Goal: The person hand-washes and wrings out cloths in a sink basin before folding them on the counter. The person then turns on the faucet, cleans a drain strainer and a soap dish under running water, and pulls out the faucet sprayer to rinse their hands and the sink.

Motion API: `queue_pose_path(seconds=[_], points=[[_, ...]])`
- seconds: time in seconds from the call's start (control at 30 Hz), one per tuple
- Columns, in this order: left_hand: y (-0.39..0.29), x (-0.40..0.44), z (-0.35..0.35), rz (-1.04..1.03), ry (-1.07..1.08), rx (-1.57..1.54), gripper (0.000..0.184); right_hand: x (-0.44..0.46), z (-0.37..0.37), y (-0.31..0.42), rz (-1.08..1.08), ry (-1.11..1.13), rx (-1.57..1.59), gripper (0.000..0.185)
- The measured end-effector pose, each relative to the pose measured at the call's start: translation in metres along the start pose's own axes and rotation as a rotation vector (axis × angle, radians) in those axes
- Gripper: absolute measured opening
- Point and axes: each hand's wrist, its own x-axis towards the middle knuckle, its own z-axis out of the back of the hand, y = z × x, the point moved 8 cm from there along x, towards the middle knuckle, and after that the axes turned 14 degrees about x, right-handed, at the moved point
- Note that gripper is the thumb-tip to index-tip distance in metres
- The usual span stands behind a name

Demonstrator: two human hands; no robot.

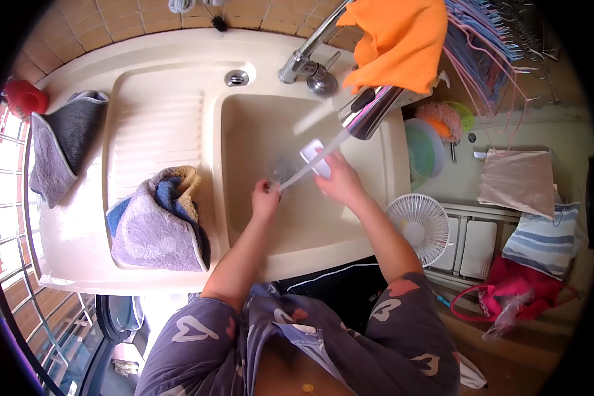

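Over the beige sink basin (244, 132), my right hand (342, 179) grips a small white rectangular object (314, 157) by its lower end. Its exact kind is not clear. My left hand (265, 200) is lower and to the left, fingers curled together under the running water. Whatever lies in those fingers is too small to make out. A stream of water (313, 162) comes slantwise from the metal tap head (375, 112), passes by the white object and splashes at my left fingertips.
Folded cloths (157, 224) lie on the ribbed drainboard (155, 125), with a grey cloth (69, 145) farther left. An orange cloth (396, 43) hangs over the tap (303, 64). To the right are a white fan (417, 230), hangers (485, 53) and a red bag (521, 290).
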Motion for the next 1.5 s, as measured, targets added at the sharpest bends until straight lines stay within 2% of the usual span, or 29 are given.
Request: queue_pose_path(seconds=[0.03, 0.07, 0.1, 0.17, 0.2, 0.23, 0.3, 0.37, 0.4, 0.47, 0.5, 0.53, 0.57, 0.6, 0.63, 0.7, 0.73, 0.77, 0.83, 0.87, 0.97, 1.07, 1.17, 1.2, 1.23, 1.3, 1.33, 1.43, 1.5], points=[[-0.011, -0.004, 0.008, -0.167, -0.087, 0.28, 0.04, 0.021, 0.009, 0.022, 0.177, -0.063, -0.007, 0.059], [-0.032, -0.024, 0.02, -0.207, -0.199, 0.379, 0.045, 0.044, 0.013, 0.036, 0.328, -0.142, -0.042, 0.056], [-0.044, -0.037, 0.025, -0.218, -0.222, 0.379, 0.045, 0.066, 0.015, 0.052, 0.481, -0.221, -0.075, 0.053], [-0.078, -0.054, 0.039, -0.276, -0.335, 0.36, 0.045, 0.112, 0.026, 0.1, 0.568, -0.148, 0.14, 0.049], [-0.105, -0.064, 0.044, -0.328, -0.33, 0.299, 0.043, 0.128, 0.031, 0.119, 0.463, -0.129, 0.097, 0.047], [-0.132, -0.068, 0.052, -0.342, -0.363, 0.296, 0.043, 0.145, 0.033, 0.133, 0.559, -0.142, 0.132, 0.046], [-0.205, -0.076, 0.071, -0.606, -0.46, 0.257, 0.039, 0.178, 0.02, 0.136, 0.518, -0.167, -0.171, 0.044], [-0.263, -0.072, 0.098, -0.705, -0.565, 0.282, 0.037, 0.182, 0.012, 0.132, 0.559, -0.172, -0.228, 0.044], [-0.289, -0.07, 0.116, -0.715, -0.63, 0.329, 0.037, 0.18, 0.005, 0.128, 0.573, -0.167, -0.294, 0.043], [-0.316, -0.051, 0.156, -0.67, -0.711, 0.464, 0.039, 0.157, 0.011, 0.125, 0.59, -0.333, -0.125, 0.04], [-0.32, -0.037, 0.177, -0.618, -0.728, 0.552, 0.042, 0.143, 0.008, 0.109, 0.561, -0.432, 0.08, 0.035], [-0.321, -0.04, 0.194, -0.423, -0.816, 0.705, 0.045, 0.138, -0.012, 0.078, 0.472, -0.473, 0.222, 0.028], [-0.325, -0.045, 0.211, -0.223, -0.899, 0.844, 0.049, 0.131, -0.043, 0.04, 0.122, -0.337, 0.502, 0.026], [-0.329, -0.036, 0.224, -0.264, -1.003, 0.949, 0.051, 0.123, -0.094, -0.003, 0.029, -0.308, 0.843, 0.025], [-0.337, -0.028, 0.238, -0.275, -1.013, 0.945, 0.051, 0.084, -0.126, -0.008, -0.493, -0.012, 1.098, 0.024], [-0.388, -0.021, 0.238, -0.714, -0.978, 0.919, 0.049, 0.04, -0.194, -0.028, -0.646, 0.225, 1.643, 0.021], [-0.414, -0.014, 0.234, -0.846, -0.879, 0.835, 0.048, 0.02, -0.202, -0.023, -0.732, 0.219, 1.696, 0.022], [-0.445, -0.009, 0.229, -0.972, -0.775, 0.749, 0.049, 0.011, -0.211, -0.023, -0.726, 0.217, 1.704, 0.022], [-0.497, -0.009, 0.219, -0.869, -0.822, 0.83, 0.049, -0.005, -0.227, -0.029, -0.772, 0.161, 1.864, 0.026], [-0.517, -0.007, 0.216, -0.88, -0.817, 0.832, 0.049, -0.009, -0.227, -0.03, -0.765, 0.153, 1.873, 0.026], [-0.553, 0.01, 0.215, -0.821, -0.732, 0.657, 0.048, -0.026, -0.218, -0.029, -0.758, 0.11, 1.858, 0.03], [-0.56, 0.03, 0.218, -0.762, -0.608, 0.703, 0.047, -0.055, -0.202, -0.038, -0.755, 0.058, 1.776, 0.034], [-0.559, 0.048, 0.222, -0.859, -0.407, 0.482, 0.041, -0.076, -0.194, -0.059, -0.703, 0.019, 1.741, 0.035], [-0.564, 0.051, 0.227, -0.879, -0.49, 0.548, 0.038, -0.087, -0.188, -0.062, -0.773, -0.025, 1.663, 0.033], [-0.566, 0.036, 0.227, -0.883, -0.481, 0.549, 0.038, -0.099, -0.182, -0.07, -0.843, -0.069, 1.579, 0.032], [-0.571, -0.003, 0.241, -0.982, -0.65, 0.507, 0.033, -0.106, -0.182, -0.086, -0.804, -0.14, 1.619, 0.029], [-0.572, -0.01, 0.246, -1.015, -0.582, 0.411, 0.025, -0.109, -0.179, -0.086, -0.761, -0.2, 1.653, 0.026], [-0.565, -0.023, 0.267, -1.026, -0.681, 0.524, 0.02, -0.114, -0.159, -0.069, -0.775, -0.268, 1.575, 0.016], [-0.548, -0.023, 0.278, -0.976, -0.543, 0.396, 0.018, -0.114, -0.154, -0.056, -0.711, -0.261, 1.462, 0.015]])
